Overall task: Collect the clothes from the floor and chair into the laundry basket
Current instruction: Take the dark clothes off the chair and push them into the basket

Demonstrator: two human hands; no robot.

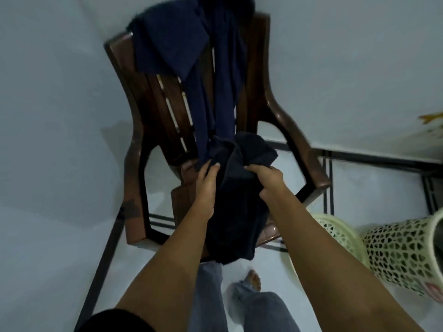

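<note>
A brown plastic chair (285,109) stands in front of me. Navy blue clothes (211,68) hang over its backrest and trail down to the seat. Over the seat I hold a bundle of black clothes (237,202). My left hand (207,185) grips its left side, and my right hand (268,178) grips its top right fold. The pale cream laundry basket (395,250) with a lattice wall stands on the floor at the right, beside the chair.
White walls close in behind and to the left of the chair. The floor is white tile with dark lines. My legs in grey jeans (239,300) and a bare foot (254,279) are below the bundle.
</note>
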